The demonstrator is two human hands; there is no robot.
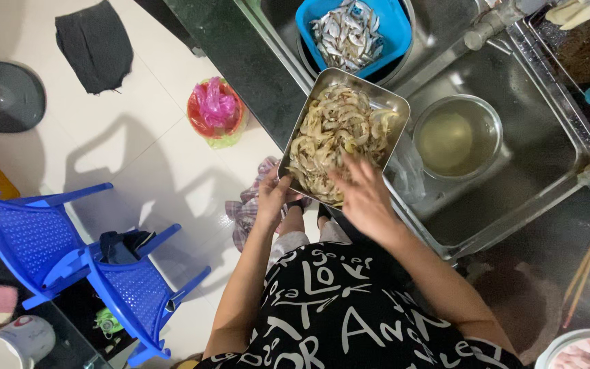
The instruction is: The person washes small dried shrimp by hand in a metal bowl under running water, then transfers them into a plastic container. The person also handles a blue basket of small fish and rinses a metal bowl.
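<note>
A rectangular metal tray heaped with pale raw shrimp rests on the edge of a steel sink. My left hand grips the tray's near left rim. My right hand lies on the shrimp at the tray's near end, fingers spread and blurred. A blue plastic basket of small silvery fish sits in the sink basin just beyond the tray.
A round steel bowl of cloudy liquid stands in the right basin. Chopsticks lie on the counter at right. On the floor at left are a blue plastic chair, a bin with a pink bag, and a dark cloth.
</note>
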